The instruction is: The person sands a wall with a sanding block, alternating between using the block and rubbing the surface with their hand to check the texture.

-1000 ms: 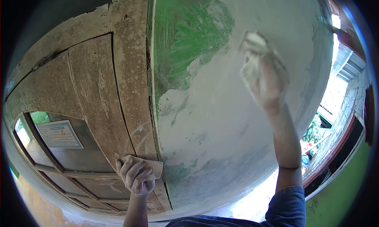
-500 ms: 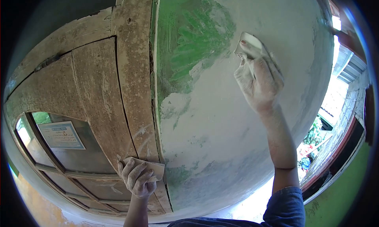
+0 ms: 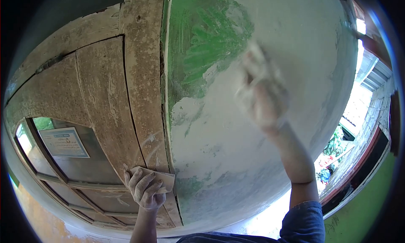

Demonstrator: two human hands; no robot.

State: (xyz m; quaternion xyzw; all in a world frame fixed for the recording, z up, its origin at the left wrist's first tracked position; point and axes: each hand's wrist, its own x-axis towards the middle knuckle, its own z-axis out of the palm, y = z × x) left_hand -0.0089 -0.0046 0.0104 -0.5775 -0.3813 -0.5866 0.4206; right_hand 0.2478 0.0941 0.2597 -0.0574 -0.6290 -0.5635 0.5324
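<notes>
Putty card (image 3: 167,181) being clamped in left hand (image 3: 145,191); right hand (image 3: 265,97) being blurred, grip unclear; wall (image 3: 236,133) being mostly covered white, green paint (image 3: 202,44) being exposed at 12 o'clock.

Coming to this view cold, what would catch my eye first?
Probably the vivid green patch high on the whitish wall, just right of the worn wooden frame. Next, the right hand, a pale blur in front of that wall. Lower down, the dusty left hand grips a flat, pale piece by the frame.
</notes>
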